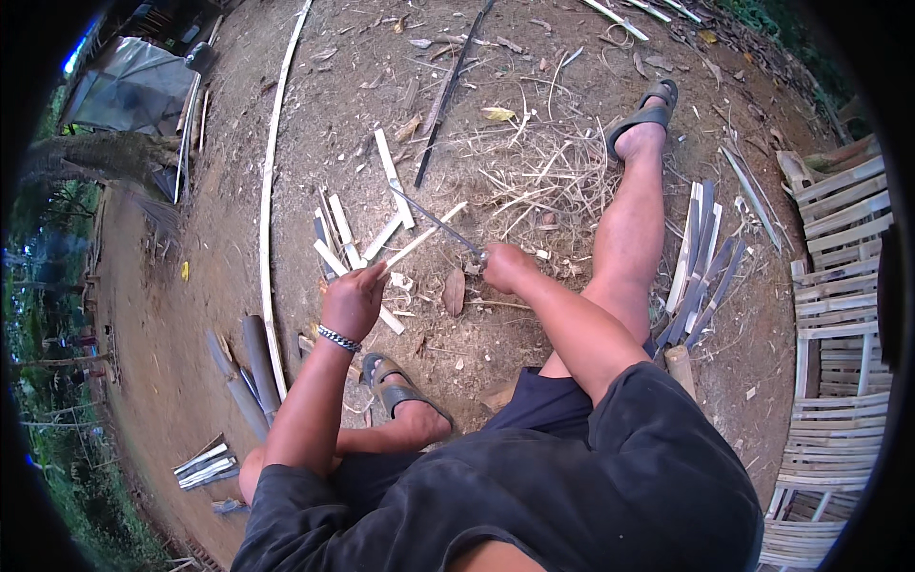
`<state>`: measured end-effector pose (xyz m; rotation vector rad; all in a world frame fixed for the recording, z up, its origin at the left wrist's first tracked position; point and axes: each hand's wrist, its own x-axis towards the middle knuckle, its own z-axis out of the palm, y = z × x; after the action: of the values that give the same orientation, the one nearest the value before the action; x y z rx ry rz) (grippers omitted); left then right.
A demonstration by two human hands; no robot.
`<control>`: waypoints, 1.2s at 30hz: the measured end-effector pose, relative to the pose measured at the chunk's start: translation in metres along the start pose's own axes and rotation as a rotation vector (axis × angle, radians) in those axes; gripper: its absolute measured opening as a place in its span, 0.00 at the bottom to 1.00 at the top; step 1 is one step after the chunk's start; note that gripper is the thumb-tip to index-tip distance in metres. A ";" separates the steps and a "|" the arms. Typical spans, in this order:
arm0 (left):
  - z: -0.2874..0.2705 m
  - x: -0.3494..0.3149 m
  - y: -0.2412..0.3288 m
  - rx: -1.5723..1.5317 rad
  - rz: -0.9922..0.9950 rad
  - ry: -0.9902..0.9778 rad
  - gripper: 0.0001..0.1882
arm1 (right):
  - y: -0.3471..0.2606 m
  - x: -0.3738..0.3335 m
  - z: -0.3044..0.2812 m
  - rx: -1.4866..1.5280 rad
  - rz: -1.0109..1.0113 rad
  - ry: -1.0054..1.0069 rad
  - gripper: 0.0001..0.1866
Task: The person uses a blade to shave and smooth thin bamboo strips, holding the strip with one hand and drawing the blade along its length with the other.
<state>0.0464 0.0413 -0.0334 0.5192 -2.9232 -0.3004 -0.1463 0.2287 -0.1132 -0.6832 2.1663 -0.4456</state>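
My left hand (354, 303) is closed on one end of a pale bamboo strip (426, 237), which slants up and to the right. In my right hand (508, 268) is the handle of a long thin knife (440, 220); its dark blade points up and left and crosses the strip. Whether the blade touches the strip or passes above it I cannot tell. Several split bamboo pieces (344, 232) lie on the ground just beyond my left hand. A dry brown leaf (454, 292) rests between my hands.
Thin shavings (553, 176) are heaped beside my outstretched right leg. Dark split bamboo (701, 267) lies to its right, near a slatted bamboo bench (843, 286). One long pale pole (269, 210) runs along the left. Bamboo tubes (257, 357) and a small bundle (206, 466) lie at lower left.
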 end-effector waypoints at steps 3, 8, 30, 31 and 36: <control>0.000 0.004 0.000 -0.010 0.007 0.012 0.10 | 0.005 0.011 0.017 0.055 -0.166 -0.148 0.19; -0.001 0.003 0.000 0.008 0.014 -0.017 0.11 | 0.024 0.031 0.021 0.025 0.120 -0.048 0.17; -0.017 0.004 -0.017 -0.021 -0.219 -0.031 0.11 | 0.080 0.072 0.041 -0.008 0.081 0.005 0.15; -0.019 0.003 -0.017 0.019 -0.276 -0.061 0.11 | 0.077 0.072 0.042 -0.029 0.049 0.036 0.14; -0.007 0.001 -0.009 -0.352 -0.477 0.002 0.16 | 0.023 0.025 0.048 0.169 -0.077 -0.020 0.20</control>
<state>0.0494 0.0320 -0.0287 1.1395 -2.6148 -0.8471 -0.1295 0.2271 -0.1695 -0.6746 2.0615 -0.6516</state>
